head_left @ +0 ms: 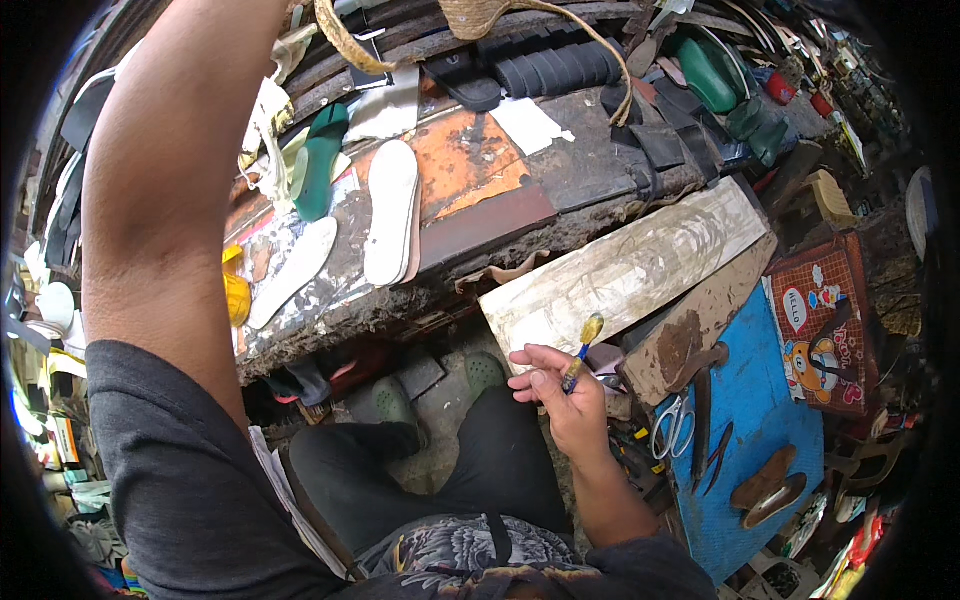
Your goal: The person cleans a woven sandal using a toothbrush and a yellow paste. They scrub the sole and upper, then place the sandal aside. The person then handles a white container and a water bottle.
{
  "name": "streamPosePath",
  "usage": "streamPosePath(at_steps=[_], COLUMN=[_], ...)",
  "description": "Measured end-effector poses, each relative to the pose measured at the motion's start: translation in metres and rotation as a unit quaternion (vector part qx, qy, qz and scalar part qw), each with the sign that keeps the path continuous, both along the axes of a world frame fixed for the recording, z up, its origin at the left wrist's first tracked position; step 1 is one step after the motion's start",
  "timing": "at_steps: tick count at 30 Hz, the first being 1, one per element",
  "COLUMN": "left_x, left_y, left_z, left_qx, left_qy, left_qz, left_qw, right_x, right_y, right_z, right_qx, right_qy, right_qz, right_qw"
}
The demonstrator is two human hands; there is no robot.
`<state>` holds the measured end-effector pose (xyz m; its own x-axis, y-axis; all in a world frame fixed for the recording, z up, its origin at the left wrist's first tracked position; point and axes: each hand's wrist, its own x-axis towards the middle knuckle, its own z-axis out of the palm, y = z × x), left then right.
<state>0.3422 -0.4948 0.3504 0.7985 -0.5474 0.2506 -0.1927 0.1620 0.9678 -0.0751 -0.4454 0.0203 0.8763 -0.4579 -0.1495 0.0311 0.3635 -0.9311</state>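
A small brush with a blue handle and a yellowish, caked end stands tilted up in my right hand, its fingers closed around it. That hand is above my lap, beside a long white stained board. My left arm reaches up across the left side and leaves the picture at the top, so the left hand is out of sight. On the worn bench beyond my knees lie a white insole pair, another white sole piece and a green shoe last.
A blue board at right carries scissors, a hammer, pincers and brown sole pieces. A brown patterned bag lies beside it. Black soles and a green last line the bench's back.
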Motion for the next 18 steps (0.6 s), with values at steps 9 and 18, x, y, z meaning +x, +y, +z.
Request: streamPosePath(at_steps=[9,18], left_x=[-0.067,-0.058], left_y=[0.037,-0.018], left_z=[-0.038,-0.139], left_qx=[0.029,0.19], left_qy=[-0.055,-0.115], left_qz=[-0.015,0.213], left_qw=[0.998,0.951], right_x=[0.001,-0.006], right_y=[0.002,0.004], right_z=[0.0,0.005], right_qx=[0.031,0.083], right_qy=[0.015,0.015], right_qz=[0.007,0.02], right_qw=[0.999,0.996])
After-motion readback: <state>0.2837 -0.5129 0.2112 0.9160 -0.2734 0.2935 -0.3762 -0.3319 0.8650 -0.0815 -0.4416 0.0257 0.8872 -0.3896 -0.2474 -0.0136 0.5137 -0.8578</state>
